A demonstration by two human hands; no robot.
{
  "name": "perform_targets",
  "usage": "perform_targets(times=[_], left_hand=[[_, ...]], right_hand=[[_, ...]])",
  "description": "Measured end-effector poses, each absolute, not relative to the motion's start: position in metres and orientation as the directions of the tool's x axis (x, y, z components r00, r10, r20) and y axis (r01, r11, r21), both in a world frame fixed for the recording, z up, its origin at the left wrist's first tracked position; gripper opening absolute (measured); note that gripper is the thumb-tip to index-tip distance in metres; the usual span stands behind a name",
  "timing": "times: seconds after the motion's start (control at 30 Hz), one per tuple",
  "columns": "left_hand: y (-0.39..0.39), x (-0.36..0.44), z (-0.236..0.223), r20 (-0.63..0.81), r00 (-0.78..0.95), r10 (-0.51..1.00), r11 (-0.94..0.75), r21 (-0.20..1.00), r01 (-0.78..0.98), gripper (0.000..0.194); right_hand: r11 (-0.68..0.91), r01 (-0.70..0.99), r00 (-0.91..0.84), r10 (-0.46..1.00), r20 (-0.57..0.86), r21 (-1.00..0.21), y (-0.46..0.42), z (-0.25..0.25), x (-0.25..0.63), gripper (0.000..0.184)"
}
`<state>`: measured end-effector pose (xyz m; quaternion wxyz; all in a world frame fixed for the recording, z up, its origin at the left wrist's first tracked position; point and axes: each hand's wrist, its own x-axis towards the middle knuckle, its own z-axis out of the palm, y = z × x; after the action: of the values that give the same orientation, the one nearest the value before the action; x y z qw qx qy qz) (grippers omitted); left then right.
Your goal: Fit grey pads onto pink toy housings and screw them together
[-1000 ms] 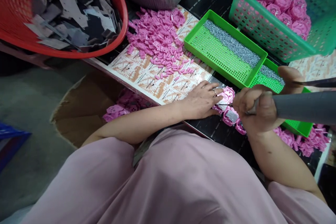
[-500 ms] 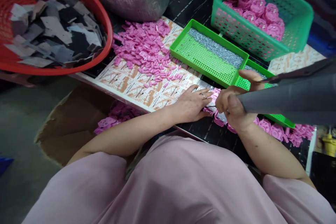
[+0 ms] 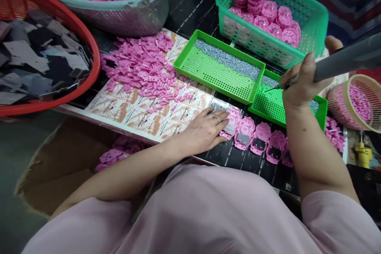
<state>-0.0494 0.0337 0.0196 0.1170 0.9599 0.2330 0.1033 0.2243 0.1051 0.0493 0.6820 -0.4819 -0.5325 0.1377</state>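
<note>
Pink plastic casing (image 3: 233,116) (scalloped rim) against spread left hand (image 3: 205,130), smooth grey driver (image 3: 342,60) inside curled right hand (image 3: 300,83).

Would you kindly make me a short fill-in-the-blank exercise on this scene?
1. The left hand, on a pink part, wears a ____.
2. The right hand holds a tool with a ____ body.
3. The flat pieces lie in the ____ basket.

Missing words: ring; gray; red.

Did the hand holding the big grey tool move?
Yes. The right hand moved up and rightward, from the pink pieces to over the right-hand green tray.
</note>
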Motion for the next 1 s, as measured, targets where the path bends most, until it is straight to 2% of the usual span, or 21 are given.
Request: perform_targets(times=[0.1, 0.2, 0.4, 0.67, 0.93, 1.0], left_hand=[[0.034, -0.05, 0.019, 0.145, 0.871, 0.469, -0.862, 0.29, 0.416, 0.045], [0.034, -0.049, 0.017, 0.15, 0.878, 0.456, -0.866, 0.305, 0.397, 0.045], [0.029, -0.051, 0.019, 0.194, 0.872, 0.449, -0.877, 0.281, 0.389, 0.039], [0.018, -0.054, 0.016, 0.265, 0.832, 0.487, -0.868, 0.251, 0.428, 0.035], [0.01, -0.05, 0.01, 0.3, 0.812, 0.501, -0.865, 0.218, 0.453, 0.033], [0.009, -0.049, 0.009, 0.312, 0.812, 0.493, -0.87, 0.204, 0.45, 0.032]], right_hand=[[0.611, 0.378, 0.464, 0.525, 0.713, -0.695, 0.104, 0.049, 0.216, 0.05], [0.655, 0.366, 0.458, 0.491, 0.741, -0.661, 0.106, 0.05, 0.213, 0.044], [0.664, 0.327, 0.445, 0.52, 0.729, -0.673, 0.102, 0.053, 0.211, 0.029], [0.62, 0.336, 0.444, 0.559, 0.7, -0.709, 0.094, 0.059, 0.207, 0.041], [0.61, 0.328, 0.437, 0.579, 0.688, -0.721, 0.093, 0.057, 0.206, 0.034], [0.577, 0.274, 0.413, 0.652, 0.636, -0.77, 0.094, 0.063, 0.207, 0.035]])
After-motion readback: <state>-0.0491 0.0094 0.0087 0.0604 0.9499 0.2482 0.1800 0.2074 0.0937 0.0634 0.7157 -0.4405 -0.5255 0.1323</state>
